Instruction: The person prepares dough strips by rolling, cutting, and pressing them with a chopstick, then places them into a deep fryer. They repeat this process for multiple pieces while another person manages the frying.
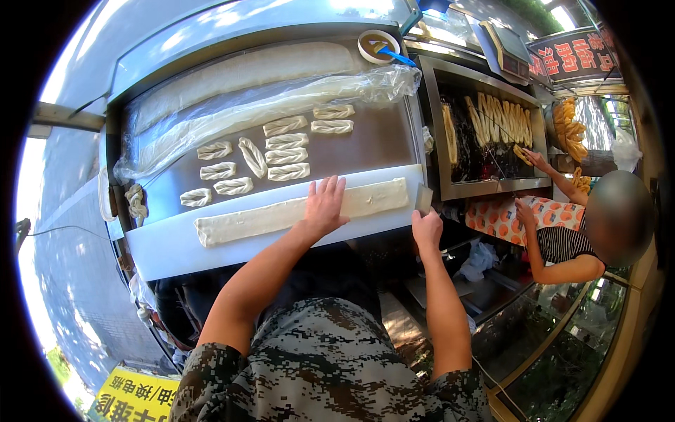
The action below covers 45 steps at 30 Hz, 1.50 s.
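A long flat strip of pale dough [260, 217] lies across a white cutting board [169, 257] in front of me. My left hand [325, 207] rests on the strip's middle, fingers stretched out and holding nothing. At the board's right end, my right hand [427, 229] is closed round the handle of a flat rectangular blade, which looks like a dough cutter [423, 199]. Its blade stands upright just beyond the strip's right end. Past the board, several short twisted dough pieces [287, 155] lie on the metal worktop [380, 144].
Clear plastic film [274, 102] partly covers a large dough slab [246, 70] at the back. A white bowl [378, 46] holds brownish liquid and a blue-handled brush [395, 55]. To the right, a co-worker's hand [538, 159] reaches over a fryer [485, 186] with golden dough sticks.
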Each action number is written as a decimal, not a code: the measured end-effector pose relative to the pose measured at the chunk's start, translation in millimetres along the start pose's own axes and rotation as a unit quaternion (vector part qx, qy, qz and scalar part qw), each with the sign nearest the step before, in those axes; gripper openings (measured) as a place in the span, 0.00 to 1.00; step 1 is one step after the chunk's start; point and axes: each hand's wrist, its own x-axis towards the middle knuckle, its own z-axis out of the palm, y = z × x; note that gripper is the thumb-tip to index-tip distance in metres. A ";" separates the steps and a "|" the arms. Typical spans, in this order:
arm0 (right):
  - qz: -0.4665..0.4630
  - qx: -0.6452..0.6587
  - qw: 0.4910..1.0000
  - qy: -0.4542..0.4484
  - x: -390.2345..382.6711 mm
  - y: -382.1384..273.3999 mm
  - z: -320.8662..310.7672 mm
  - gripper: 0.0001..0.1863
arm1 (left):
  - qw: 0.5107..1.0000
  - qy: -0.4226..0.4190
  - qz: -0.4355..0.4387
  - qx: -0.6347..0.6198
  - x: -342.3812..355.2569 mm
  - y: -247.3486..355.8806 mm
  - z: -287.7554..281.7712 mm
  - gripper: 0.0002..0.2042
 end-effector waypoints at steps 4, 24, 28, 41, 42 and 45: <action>-0.013 -0.109 0.992 -0.059 30.5 31.4 3.0 0.17 | 0.997 -0.030 -0.032 0.058 7.0 8.9 15.3 0.50; -0.033 -0.072 0.991 -0.105 17.6 -12.8 42.3 0.14 | 0.993 -0.039 -0.074 0.081 10.2 21.8 13.8 0.48; -0.025 -0.086 0.982 -0.164 42.7 -26.1 36.0 0.16 | 0.993 -0.031 -0.077 0.085 9.8 21.9 13.7 0.46; -0.070 -0.034 0.993 -0.086 -15.6 -18.6 49.5 0.11 | 0.995 -0.016 -0.073 0.070 5.5 22.1 16.4 0.42; -0.052 -0.060 0.992 -0.093 -11.6 -24.0 53.0 0.11 | 0.995 -0.019 -0.075 0.064 4.2 24.0 13.6 0.40; -0.033 -0.082 0.979 -0.184 27.1 -43.4 52.5 0.12 | 0.994 -0.012 -0.073 0.081 6.7 24.9 9.4 0.40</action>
